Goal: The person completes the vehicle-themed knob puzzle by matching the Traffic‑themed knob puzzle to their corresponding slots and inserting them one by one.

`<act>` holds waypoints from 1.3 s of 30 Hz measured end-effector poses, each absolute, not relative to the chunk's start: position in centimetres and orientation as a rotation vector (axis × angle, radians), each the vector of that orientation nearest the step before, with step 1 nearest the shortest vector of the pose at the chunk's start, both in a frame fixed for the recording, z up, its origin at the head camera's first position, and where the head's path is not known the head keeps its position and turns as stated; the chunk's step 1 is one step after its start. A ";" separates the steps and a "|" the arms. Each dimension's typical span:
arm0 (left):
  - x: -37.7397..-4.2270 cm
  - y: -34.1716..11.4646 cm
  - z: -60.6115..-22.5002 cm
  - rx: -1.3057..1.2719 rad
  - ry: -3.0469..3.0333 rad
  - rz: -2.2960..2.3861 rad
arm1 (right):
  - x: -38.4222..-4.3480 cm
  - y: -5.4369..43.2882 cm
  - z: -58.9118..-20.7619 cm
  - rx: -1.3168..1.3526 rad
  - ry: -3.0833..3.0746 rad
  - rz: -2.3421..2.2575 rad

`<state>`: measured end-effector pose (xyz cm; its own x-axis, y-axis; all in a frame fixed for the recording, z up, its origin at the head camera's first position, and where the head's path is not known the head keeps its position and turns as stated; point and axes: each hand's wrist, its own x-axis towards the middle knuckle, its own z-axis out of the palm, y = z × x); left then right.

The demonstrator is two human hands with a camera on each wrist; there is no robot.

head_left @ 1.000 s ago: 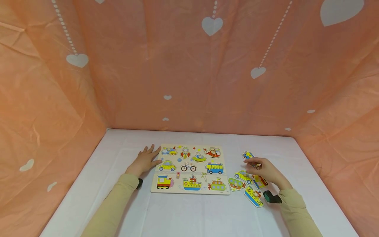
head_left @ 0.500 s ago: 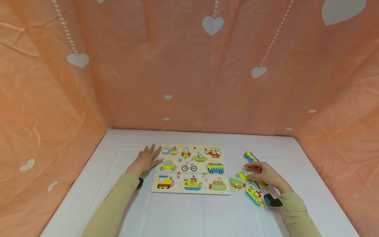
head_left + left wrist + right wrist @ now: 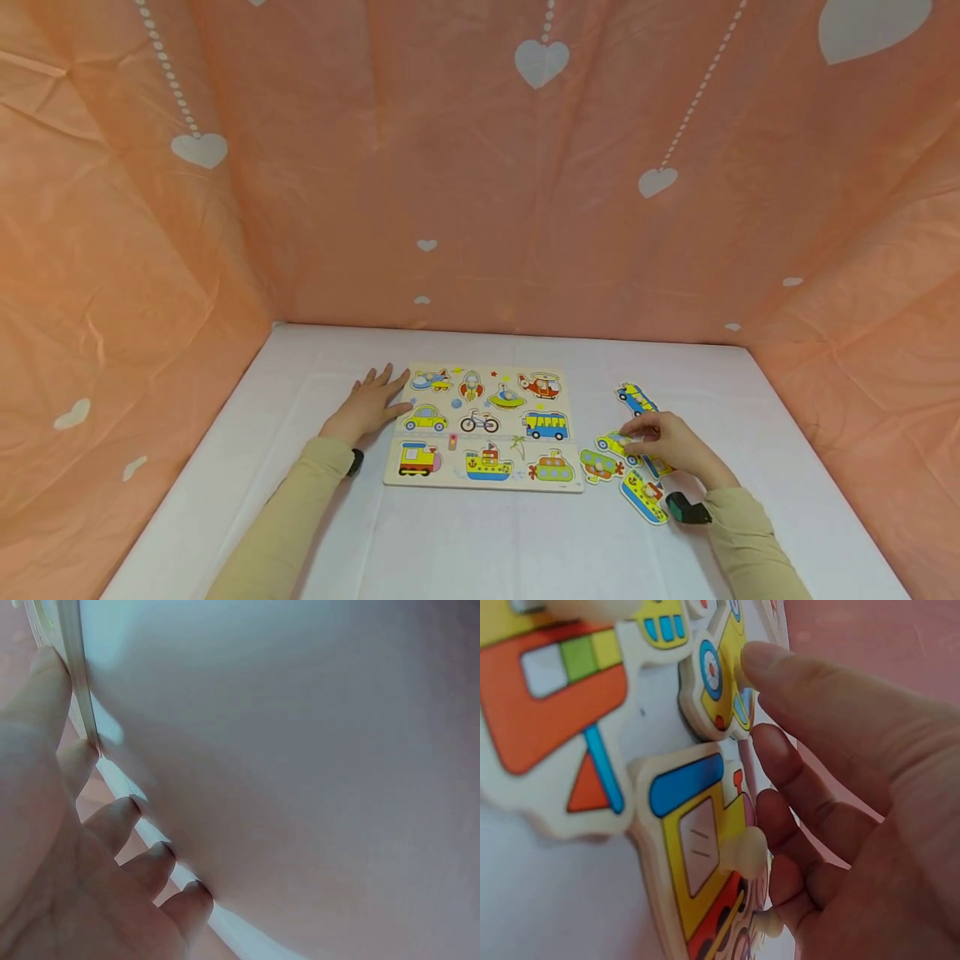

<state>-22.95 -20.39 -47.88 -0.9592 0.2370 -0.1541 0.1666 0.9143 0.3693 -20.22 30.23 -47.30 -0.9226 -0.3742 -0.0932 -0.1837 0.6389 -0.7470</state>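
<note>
My left hand (image 3: 366,410) lies with fingers spread at the left edge of a wooden vehicle puzzle board (image 3: 455,475). In the left wrist view its thumb (image 3: 49,682) lies against the board's edge (image 3: 77,675). The right hand (image 3: 675,446) is over a group of loose knobbed pieces right of the board. Its thumb and a curled finger pinch the knob of a yellow car piece (image 3: 611,442), seen close in the right wrist view beside the thumb (image 3: 769,667). Under that palm, a train piece (image 3: 694,855) is partly hidden in the head view.
Around the right hand lie a bus piece (image 3: 636,399), a submarine piece (image 3: 600,467) and a ship piece (image 3: 642,498). The board carries several vehicle pictures. A white cloth (image 3: 480,542) covers the table; a peach curtain (image 3: 480,208) surrounds it.
My right hand has come down slightly toward me, onto the yellow car piece, and more of the bus piece shows. The left hand stays at the board's edge.
</note>
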 end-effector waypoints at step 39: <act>-22.9 -20.3 -47.7 0.284 2.866 0.522 | -20.1 29.3 -47.9 -0.358 2.724 -1.125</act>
